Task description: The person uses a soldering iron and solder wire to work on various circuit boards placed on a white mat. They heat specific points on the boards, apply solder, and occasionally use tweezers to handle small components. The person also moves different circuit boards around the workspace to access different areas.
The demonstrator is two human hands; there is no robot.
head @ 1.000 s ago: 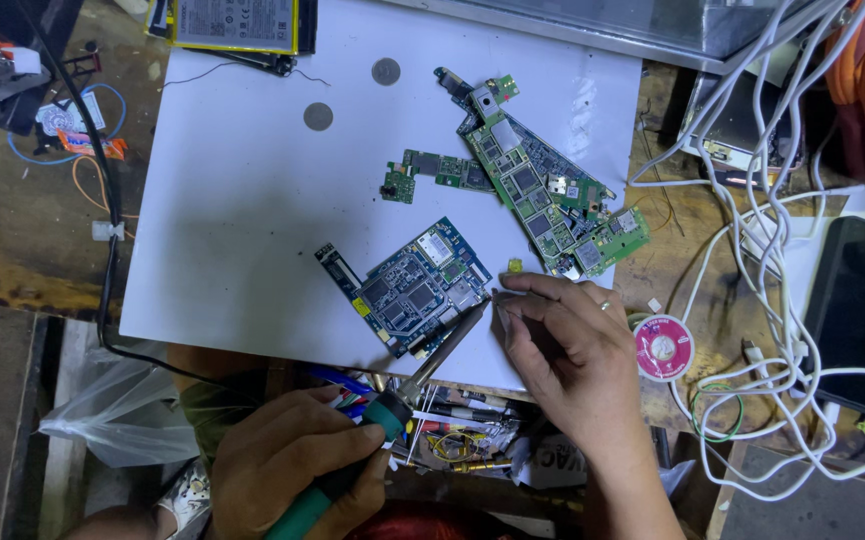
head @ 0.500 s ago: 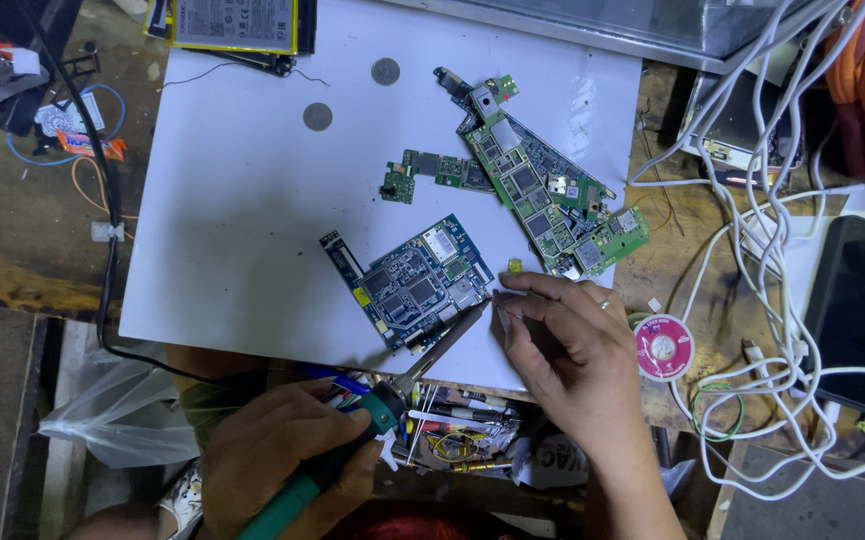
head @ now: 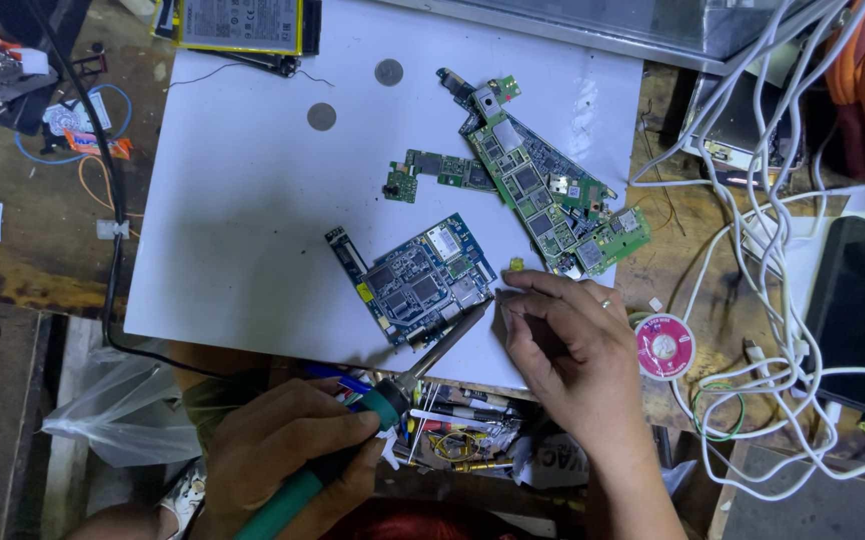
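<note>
Our left hand (head: 287, 450) has slid down the green-handled soldering iron (head: 372, 415), fingers wrapped around it, its tip kept at the blue rectangular circuit board (head: 417, 278) on the white sheet (head: 242, 230) — soldering goes on; our right hand (head: 572, 345) pinches beside it — a pink round solder spool (head: 664, 346) lies right

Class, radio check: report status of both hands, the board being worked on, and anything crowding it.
Left hand grips green-handled soldering iron, tip at blue circuit board edge. Right hand fingertips pinched beside it. Green boards lie close, apart.
</note>
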